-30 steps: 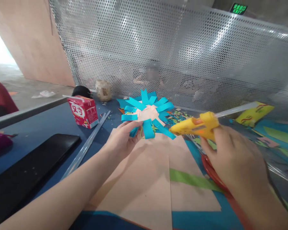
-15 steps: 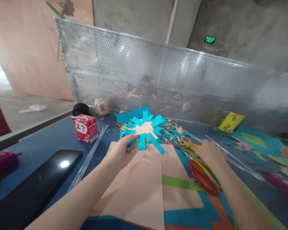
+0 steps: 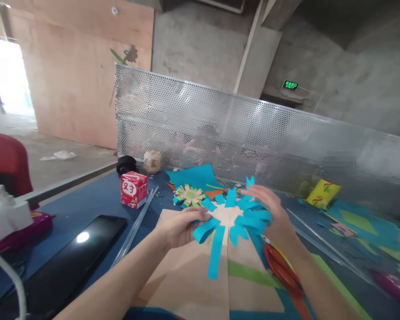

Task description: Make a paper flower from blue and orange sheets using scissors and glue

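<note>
A paper flower [image 3: 230, 218] with a pale centre and blue strip petals is held between both hands above a tan paper sheet [image 3: 200, 275]. My left hand [image 3: 178, 227] grips its left edge, fingers pinched on the petals. My right hand [image 3: 270, 211] curls round its right side, fingers closed on the blue strips. One long blue strip hangs down toward me. A smaller flower [image 3: 190, 194] with green and cream petals lies on the table behind.
Red-handled scissors [image 3: 282, 269] lie right of the tan sheet. A red carton [image 3: 133, 189], clear glue sticks [image 3: 135, 226], a black phone [image 3: 70, 262] and a round jar [image 3: 152, 161] sit left. Coloured paper scraps [image 3: 356, 222] spread right. A perforated metal screen [image 3: 253, 133] stands behind.
My right hand has put down the yellow glue gun and come across to hold the flower's right side. The flower has moved right and nearer. The view has tilted up.
</note>
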`<act>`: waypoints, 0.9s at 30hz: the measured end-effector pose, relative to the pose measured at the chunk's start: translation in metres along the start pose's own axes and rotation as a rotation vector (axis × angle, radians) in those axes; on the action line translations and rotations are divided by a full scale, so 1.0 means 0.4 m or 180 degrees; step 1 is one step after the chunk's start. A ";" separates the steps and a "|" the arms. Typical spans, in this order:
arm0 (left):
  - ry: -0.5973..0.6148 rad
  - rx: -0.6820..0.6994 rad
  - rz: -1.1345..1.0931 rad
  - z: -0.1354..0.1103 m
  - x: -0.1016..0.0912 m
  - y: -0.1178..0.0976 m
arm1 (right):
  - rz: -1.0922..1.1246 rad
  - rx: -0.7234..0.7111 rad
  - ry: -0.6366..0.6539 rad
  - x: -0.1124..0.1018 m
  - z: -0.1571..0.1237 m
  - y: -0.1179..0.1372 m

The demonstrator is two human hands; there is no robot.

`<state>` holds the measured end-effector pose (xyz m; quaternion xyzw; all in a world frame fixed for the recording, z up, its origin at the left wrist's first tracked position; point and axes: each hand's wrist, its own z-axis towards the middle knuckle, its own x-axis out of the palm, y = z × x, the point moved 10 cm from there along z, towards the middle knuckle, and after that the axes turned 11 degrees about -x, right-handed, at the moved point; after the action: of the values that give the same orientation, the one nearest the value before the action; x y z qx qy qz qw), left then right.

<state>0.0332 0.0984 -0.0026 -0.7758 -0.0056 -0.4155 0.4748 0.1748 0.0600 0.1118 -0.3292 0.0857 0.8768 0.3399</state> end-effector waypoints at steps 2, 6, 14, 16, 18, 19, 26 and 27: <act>0.0042 -0.0085 0.0122 0.000 0.002 0.009 | -0.0091 -0.0057 0.0095 0.001 0.002 0.014; -0.0262 -0.0007 0.0040 -0.007 -0.007 0.003 | -0.0159 -0.0131 0.0239 0.015 0.007 0.036; -0.1389 0.1663 0.0967 -0.099 -0.033 -0.168 | 0.1019 0.1364 -0.0460 0.002 -0.035 -0.052; -0.1808 0.2755 0.1248 -0.187 -0.023 -0.230 | 0.1389 0.1676 -0.0629 0.006 -0.043 -0.055; -0.2060 0.3548 0.1700 -0.260 0.013 -0.254 | 0.1628 0.1853 -0.0700 0.015 -0.047 -0.048; -0.2145 0.3870 0.2044 -0.288 0.039 -0.256 | 0.1684 0.1913 -0.0704 0.019 -0.050 -0.043; -0.2490 0.5152 0.4950 -0.316 0.213 -0.163 | 0.1576 0.1789 -0.0732 0.022 -0.086 -0.017; -0.2624 0.5229 0.5054 -0.316 0.216 -0.156 | 0.1406 0.1662 -0.0748 0.012 -0.086 -0.012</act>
<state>-0.0164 0.0056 0.1252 -0.1053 0.0589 0.3962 0.9102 0.1931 0.0533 0.0829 -0.1018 0.3362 0.9095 0.2225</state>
